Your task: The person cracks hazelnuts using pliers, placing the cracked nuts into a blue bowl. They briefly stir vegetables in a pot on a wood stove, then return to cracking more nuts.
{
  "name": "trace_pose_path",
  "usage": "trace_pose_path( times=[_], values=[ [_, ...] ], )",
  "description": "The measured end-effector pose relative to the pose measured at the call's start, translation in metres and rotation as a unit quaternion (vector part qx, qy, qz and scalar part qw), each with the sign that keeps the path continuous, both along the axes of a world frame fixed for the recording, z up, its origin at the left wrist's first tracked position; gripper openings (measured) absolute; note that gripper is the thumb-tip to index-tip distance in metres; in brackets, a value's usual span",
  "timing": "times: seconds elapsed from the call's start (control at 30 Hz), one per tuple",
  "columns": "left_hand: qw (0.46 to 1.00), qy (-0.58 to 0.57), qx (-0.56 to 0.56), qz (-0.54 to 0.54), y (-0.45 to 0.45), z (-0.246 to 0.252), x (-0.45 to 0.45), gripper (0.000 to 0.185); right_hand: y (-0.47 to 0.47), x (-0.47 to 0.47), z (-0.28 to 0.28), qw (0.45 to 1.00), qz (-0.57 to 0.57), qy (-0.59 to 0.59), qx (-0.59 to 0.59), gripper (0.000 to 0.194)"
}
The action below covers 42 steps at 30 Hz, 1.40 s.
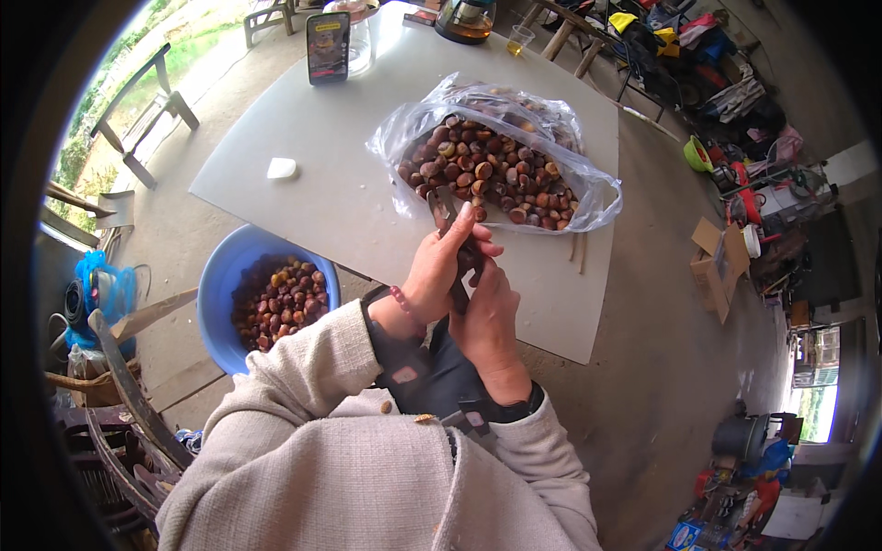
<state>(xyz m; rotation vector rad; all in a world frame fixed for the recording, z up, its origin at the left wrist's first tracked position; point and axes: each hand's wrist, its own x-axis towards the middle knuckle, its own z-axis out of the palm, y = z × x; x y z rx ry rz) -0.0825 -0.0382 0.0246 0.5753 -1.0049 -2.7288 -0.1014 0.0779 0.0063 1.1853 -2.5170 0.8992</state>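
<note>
Both my hands are around a dark metal hand tool [460, 268], its kind not clear, with its jaw end pointing up toward the bag. My left hand [437, 268] holds its upper part, thumb along it, near a chestnut at the jaws. My right hand [488, 324] is closed about the lower handles. Just beyond the tool, a clear plastic bag [592, 213] lies open on the table, full of brown chestnuts [493, 165]. To the left and lower down, a blue plastic basin [215, 303] contains more chestnuts [279, 303].
The pale table [310, 186] bears a smartphone [328, 48], a white object [282, 169], a glass pot [466, 19], a plastic cup [519, 40] and two thin sticks [579, 255]. A wooden chair [141, 117] stands left, a cardboard box [718, 265] right.
</note>
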Motion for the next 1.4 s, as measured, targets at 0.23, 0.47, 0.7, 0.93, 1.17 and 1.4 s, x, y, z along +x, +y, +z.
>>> trace_pose_path(
  times=[0.23,0.47,0.7,0.93,1.17,1.4],
  values=[
    [0.991,-0.038,0.096,0.089,-0.001,-0.005,0.001,0.052,-0.013,0.009,-0.009,0.995,-0.042,0.073,0.061,0.028],
    [0.986,-0.007,0.151,0.077,-0.009,-0.019,-0.004,0.054,-0.016,0.007,-0.009,0.989,-0.046,0.085,0.114,0.013],
    [0.99,0.028,0.129,0.041,-0.014,-0.016,-0.003,0.051,-0.021,0.003,-0.003,0.998,-0.028,0.004,0.062,0.029],
    [0.96,0.118,0.235,-0.099,-0.029,-0.01,0.013,0.056,-0.005,-0.009,0.025,0.991,-0.05,0.084,0.093,0.071],
    [0.993,0.025,0.018,-0.11,-0.029,-0.011,0.03,0.03,0.001,-0.008,0.026,0.969,-0.085,0.178,0.149,0.061],
    [0.996,0.031,0.0,-0.081,-0.024,-0.03,0.026,0.023,-0.003,-0.001,0.012,0.951,-0.09,0.222,0.195,0.058]
  ],
)
